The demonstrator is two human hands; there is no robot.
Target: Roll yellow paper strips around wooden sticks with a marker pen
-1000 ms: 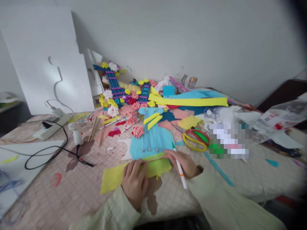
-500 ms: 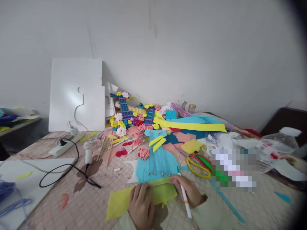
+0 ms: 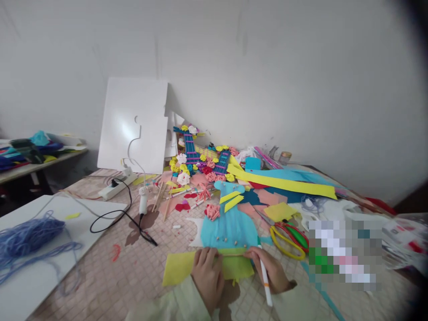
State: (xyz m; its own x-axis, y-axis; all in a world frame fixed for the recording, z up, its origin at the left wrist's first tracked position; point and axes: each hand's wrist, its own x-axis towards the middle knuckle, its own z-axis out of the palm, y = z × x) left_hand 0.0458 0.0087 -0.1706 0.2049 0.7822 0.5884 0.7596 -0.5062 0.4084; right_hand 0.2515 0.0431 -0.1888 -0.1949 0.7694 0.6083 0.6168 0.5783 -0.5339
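My left hand (image 3: 207, 277) lies flat with its fingers pressed on a yellow paper sheet (image 3: 180, 269) at the table's near edge. My right hand (image 3: 270, 269) is closed around a white pen (image 3: 265, 281) with a teal tip, and its fingers rest on the sheet's upper right edge. A thin wooden strip (image 3: 230, 252) runs along the sheet's top edge between both hands. Just beyond lies a blue paper dress shape (image 3: 229, 225) with yellow strips and small beads along its hem.
Yellow, red and green scissors (image 3: 288, 237) lie to the right. A glue gun (image 3: 143, 199) with black cord and power strip (image 3: 117, 187) sit left. Blue yarn (image 3: 28, 234) rests on a white board. Paper flowers, coloured scraps and white foam boards (image 3: 133, 125) crowd the back.
The view has tilted up and swung left, bringing the blue yarn and a side shelf into sight. Both hands stay on the yellow sheet, hardly moved.
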